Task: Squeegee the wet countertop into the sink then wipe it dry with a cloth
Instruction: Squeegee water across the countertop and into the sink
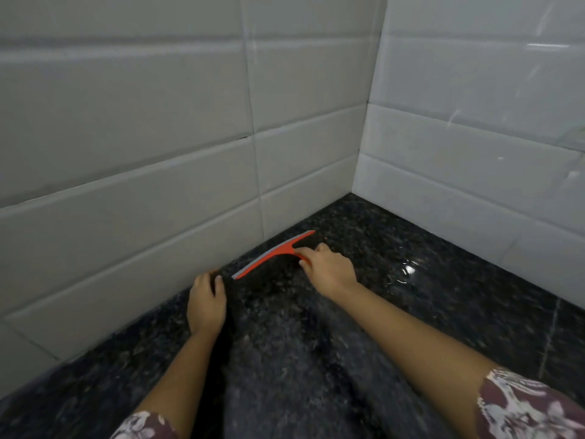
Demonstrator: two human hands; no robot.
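Gripping the handle of the red squeegee (272, 253), the right hand (332, 270) had its fingers and thumb curled round the stem, knuckles up. The squeegee lay low over the dark speckled countertop (316, 359) near its back edge, with the grey blade running along the foot of the back wall (126, 153) and the handle pointing away from that wall towards the front. Whether the blade quite touched the stone could not be told.

The left hand (205, 304) rested palm down on the countertop, just beside the back edge and near the blade's left end without touching it. Its fingers lay loosely together and gently bent, the thumb a little apart, and it held nothing.

Towards the right side of the countertop, near the side wall (474, 137), a film of water (408, 274) glinted with ripples. Both walls were of pale, glossy oblong tiles and met at the far right corner of the countertop. Floral sleeves (531, 407) showed at the bottom of the view.
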